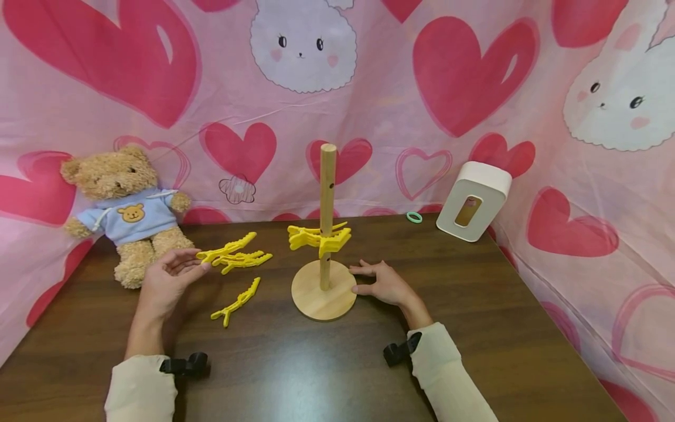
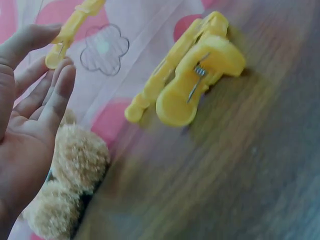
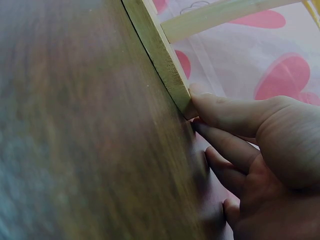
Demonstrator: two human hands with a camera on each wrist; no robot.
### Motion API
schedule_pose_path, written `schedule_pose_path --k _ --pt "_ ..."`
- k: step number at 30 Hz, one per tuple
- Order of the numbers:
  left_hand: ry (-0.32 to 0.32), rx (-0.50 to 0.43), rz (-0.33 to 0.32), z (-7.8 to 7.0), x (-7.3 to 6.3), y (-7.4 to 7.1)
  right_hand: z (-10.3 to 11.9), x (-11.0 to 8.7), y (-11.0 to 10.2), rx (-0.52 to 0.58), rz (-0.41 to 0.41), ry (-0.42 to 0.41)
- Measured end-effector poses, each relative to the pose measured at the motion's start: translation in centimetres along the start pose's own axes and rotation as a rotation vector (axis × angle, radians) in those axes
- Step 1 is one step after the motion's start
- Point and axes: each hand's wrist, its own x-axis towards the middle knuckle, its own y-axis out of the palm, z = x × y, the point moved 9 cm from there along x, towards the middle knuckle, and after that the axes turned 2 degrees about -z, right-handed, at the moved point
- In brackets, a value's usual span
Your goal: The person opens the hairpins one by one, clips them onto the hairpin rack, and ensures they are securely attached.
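My left hand (image 1: 167, 280) pinches a yellow alligator hair clip (image 2: 75, 25) between thumb and fingertips, raised off the table. Beside that clip in the head view lie more yellow clips (image 1: 248, 259), and a single yellow clip (image 1: 237, 302) rests nearer to me. A wooden stand (image 1: 327, 187) with a round base (image 1: 308, 296) stands upright at the middle. Several yellow clips (image 1: 306, 239) are gathered around its post, partway up. My right hand (image 1: 384, 282) holds the base's right rim, thumb and index finger at its edge in the right wrist view.
A teddy bear (image 1: 139, 214) in a blue top sits at the back left. Toward the back right are a white box-shaped object (image 1: 450, 211) with an oval opening and a small green ring (image 1: 414, 217). Patterned pink cloth (image 1: 369, 111) hangs behind the dark wooden table (image 1: 295, 375).
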Motion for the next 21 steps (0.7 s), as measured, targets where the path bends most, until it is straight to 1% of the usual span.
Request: schedule_pose_path --k 2,7,9,13,16,18,21 --pt "0.020 0.037 -0.030 -0.5 0.1 0.2 0.0 0.0 0.0 -0.001 0.000 0.003" --pt "0.056 0.159 -0.138 -2.1 0.2 0.7 -0.1 -0.1 0.0 0.002 -0.004 0.013" --pt "0.073 0.194 -0.158 -2.7 0.2 1.2 -0.1 0.0 0.0 0.001 -0.004 0.003" --pt "0.096 0.279 -0.150 -3.6 0.2 2.4 -0.1 0.0 -0.1 -0.006 -0.003 -0.011" --pt "0.127 0.324 -0.119 -4.2 0.1 3.3 -0.1 0.0 0.0 -0.009 -0.003 -0.012" --pt "0.171 0.336 -0.091 -4.7 0.1 4.0 -0.1 0.0 0.0 -0.010 -0.002 -0.013" --pt "0.261 0.356 -0.055 -5.8 -0.1 5.0 0.0 0.0 -0.1 -0.004 -0.004 -0.011"
